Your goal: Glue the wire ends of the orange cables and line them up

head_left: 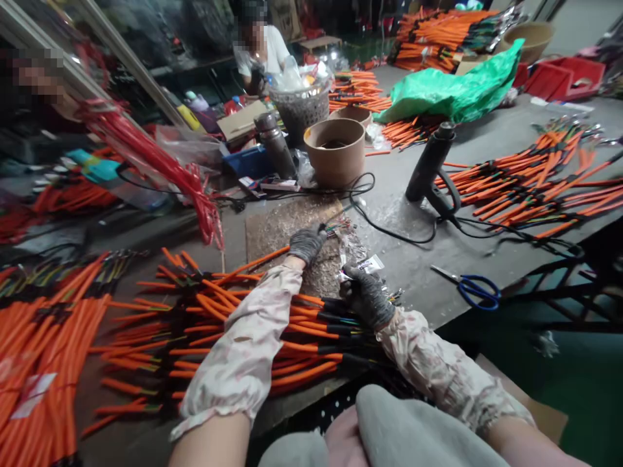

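Observation:
My left hand (307, 246), in a grey glove, is closed around the end of an orange cable (265, 259); thin coloured wires (337, 225) stick out past its fingers. My right hand (367, 297), also gloved, has its fingers curled at a small white packet or tube (371, 264), just above the black ends of the bundled orange cables (302, 347). Under and beyond my left hand lies a worn board (272, 224) strewn with bits.
A heat gun (431, 162) stands on the right with its black cord looping across the table. Blue-handled scissors (479, 292) lie near the right edge. Behind are a brown tub (335, 155), a metal flask (275, 146), a basket (302, 110) and a seated person (263, 48).

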Available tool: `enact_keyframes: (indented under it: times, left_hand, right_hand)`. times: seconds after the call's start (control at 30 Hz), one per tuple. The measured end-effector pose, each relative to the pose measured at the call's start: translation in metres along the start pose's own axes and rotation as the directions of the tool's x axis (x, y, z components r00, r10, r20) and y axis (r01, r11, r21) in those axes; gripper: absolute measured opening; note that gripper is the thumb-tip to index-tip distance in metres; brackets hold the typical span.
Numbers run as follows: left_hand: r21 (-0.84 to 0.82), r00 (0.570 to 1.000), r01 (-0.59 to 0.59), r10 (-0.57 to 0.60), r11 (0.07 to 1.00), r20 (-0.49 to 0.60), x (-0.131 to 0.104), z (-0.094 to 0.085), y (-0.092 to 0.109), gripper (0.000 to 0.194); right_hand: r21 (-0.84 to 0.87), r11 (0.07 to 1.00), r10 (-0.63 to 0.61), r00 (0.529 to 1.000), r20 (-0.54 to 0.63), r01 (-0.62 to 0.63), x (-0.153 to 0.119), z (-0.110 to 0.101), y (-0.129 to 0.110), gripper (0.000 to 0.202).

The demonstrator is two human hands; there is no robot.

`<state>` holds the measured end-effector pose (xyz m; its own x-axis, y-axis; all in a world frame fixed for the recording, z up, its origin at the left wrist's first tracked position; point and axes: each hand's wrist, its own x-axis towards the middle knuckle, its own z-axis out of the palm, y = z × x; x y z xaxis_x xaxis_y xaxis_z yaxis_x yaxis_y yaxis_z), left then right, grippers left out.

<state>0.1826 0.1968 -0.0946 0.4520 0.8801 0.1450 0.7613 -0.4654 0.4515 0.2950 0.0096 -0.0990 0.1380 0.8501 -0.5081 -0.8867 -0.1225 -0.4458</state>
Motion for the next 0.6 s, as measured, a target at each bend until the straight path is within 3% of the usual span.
enact_keyframes:
  times: [0.07,0.17,0.23,0.3,0.37,0.4,0.47,0.53,0.6]
  left_hand:
    - [-0.205,0.980,0.061,-0.097,0.977,-0.176,0.000,-0.027,-0.005,0.031]
    - [-0.550,0.924,-0.024,-0.192,0.835,-0.332,-0.023,-0.062,-0.007,0.049]
    - [-0.655,0.934,-0.100,-0.156,0.749,-0.321,-0.055,-0.069,-0.006,0.050]
    - [-0.708,0.925,-0.213,-0.095,0.674,-0.369,-0.092,-0.063,-0.005,0.043]
    - [-0.706,0.889,-0.321,-0.056,0.632,-0.454,-0.125,-0.048,-0.005,0.034]
    - [-0.683,0.873,-0.358,-0.033,0.636,-0.487,-0.138,-0.041,-0.006,0.030]
    - [-0.555,0.864,-0.421,0.131,0.717,-0.485,-0.154,-0.029,-0.009,0.026]
    - [-0.368,0.851,-0.490,0.342,0.790,-0.399,-0.158,-0.023,-0.016,0.026]
    - [-0.143,0.827,-0.534,0.480,0.833,-0.293,-0.156,-0.026,-0.025,0.030]
  right_hand:
    - [-0.017,1.000,-0.018,1.000,0.010,0.018,-0.002,-0.001,0.001,0.050]
    - [-0.137,0.990,-0.025,0.997,0.074,0.035,-0.018,-0.002,-0.004,0.039]
    - [-0.336,0.941,0.047,0.971,0.233,0.035,-0.037,-0.001,-0.012,0.038]
    - [-0.555,0.818,0.117,0.902,0.415,0.150,-0.057,0.004,-0.022,0.038]
    - [-0.666,0.611,0.036,0.825,0.564,0.429,-0.071,0.014,-0.032,0.033]
    - [-0.668,0.459,-0.050,0.768,0.639,0.586,-0.074,0.021,-0.035,0.033]
    - [-0.584,0.107,-0.206,0.592,0.779,0.805,-0.073,0.034,-0.037,0.036]
    - [-0.479,-0.163,-0.235,0.438,0.868,0.862,-0.068,0.046,-0.036,0.032]
    - [-0.429,-0.286,-0.212,0.380,0.900,0.857,-0.063,0.054,-0.034,0.029]
